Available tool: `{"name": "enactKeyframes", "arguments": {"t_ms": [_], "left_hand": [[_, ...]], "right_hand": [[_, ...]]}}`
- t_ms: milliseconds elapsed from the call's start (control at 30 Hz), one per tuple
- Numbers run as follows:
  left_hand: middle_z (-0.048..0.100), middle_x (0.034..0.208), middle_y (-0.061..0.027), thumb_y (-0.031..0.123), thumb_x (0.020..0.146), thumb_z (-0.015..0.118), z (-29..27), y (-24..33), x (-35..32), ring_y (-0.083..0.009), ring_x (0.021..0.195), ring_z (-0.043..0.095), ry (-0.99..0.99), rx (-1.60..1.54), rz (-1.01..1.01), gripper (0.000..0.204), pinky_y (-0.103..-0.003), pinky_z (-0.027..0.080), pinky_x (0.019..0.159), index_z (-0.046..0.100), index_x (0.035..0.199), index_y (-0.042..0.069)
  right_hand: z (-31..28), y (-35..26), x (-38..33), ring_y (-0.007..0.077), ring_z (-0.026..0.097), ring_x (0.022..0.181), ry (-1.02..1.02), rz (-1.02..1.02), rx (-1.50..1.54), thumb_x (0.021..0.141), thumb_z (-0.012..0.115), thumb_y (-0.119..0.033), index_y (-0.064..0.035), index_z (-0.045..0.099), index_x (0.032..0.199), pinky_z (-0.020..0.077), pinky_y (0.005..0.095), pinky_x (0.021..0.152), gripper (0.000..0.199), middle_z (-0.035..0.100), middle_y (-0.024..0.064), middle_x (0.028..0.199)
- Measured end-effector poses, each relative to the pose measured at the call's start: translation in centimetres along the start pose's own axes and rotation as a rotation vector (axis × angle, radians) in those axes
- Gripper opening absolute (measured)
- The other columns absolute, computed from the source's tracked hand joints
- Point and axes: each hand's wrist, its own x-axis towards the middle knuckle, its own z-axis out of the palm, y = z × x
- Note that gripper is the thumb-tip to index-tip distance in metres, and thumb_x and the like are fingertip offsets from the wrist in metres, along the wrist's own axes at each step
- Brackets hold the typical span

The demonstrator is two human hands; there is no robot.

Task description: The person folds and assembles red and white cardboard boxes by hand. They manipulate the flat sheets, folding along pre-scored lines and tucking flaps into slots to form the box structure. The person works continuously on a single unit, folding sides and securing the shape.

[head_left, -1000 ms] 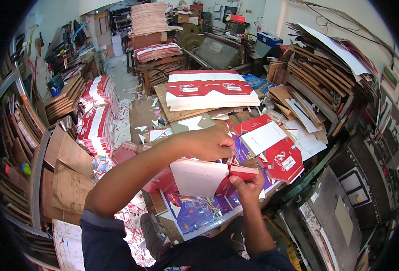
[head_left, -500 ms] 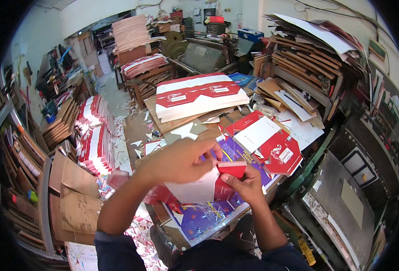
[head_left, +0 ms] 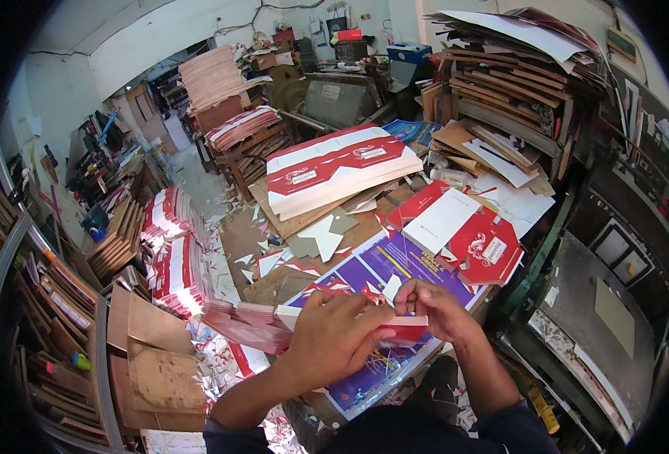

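Note:
A thick stack of red and white die-cut card sheets (head_left: 253, 333) is tilted above the near edge of the table. My left hand (head_left: 334, 333) lies over its middle with the fingers wrapped round it, hiding much of the stack. Its red right end (head_left: 408, 330) sticks out past my left fingertips. At that end my right hand (head_left: 439, 309) is closed, thumb and fingers curled together. White and red paper scraps (head_left: 390, 289) show right at its fingertips; how many are held is hard to see.
Under my hands lies a purple printed sheet (head_left: 349, 286). A big stack of printed sheets (head_left: 342, 178) stands farther back, with cut red cards (head_left: 492, 253) and a white one (head_left: 442, 219) at right. Metal machinery (head_left: 599, 303) borders the right; bundles (head_left: 177, 272) stand at left amid floor scraps.
My left hand has come down from the stack's corner to grip its middle. My right hand has let go of the red end and now pinches at its edge. The stack has turned.

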Motion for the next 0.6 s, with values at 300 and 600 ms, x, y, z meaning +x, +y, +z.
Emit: {"name": "enactKeyframes", "arguments": {"t_ms": [300,600], "left_hand": [[0.068,0.092,-0.0013,0.033,0.083,0.077,-0.1,0.2,-0.1,-0.0187,0.08,0.065,0.005,0.011,0.023,0.029,-0.037,0.036,0.074,0.066,0.105,0.017],[0.058,0.098,-0.0022,0.031,0.085,0.074,-0.1,0.3,-0.2,-0.0189,0.082,0.06,0.017,-0.067,0.041,0.026,-0.037,0.036,0.07,0.068,0.107,0.018]], "right_hand": [[0.4,-1.2,2.4,0.0113,0.055,0.088,-0.228,0.102,-0.537,0.099,0.057,-0.029,-0.0028,0.061,0.103,0.0451,0.0295,0.075,0.027,0.059,0.0032,0.092],[0.3,-2.6,2.7,0.0218,0.062,0.079,-0.448,-0.097,-0.99,0.096,0.05,-0.04,-0.0011,0.066,0.101,0.0475,0.0367,0.074,0.042,0.064,0.0131,0.082]]}}
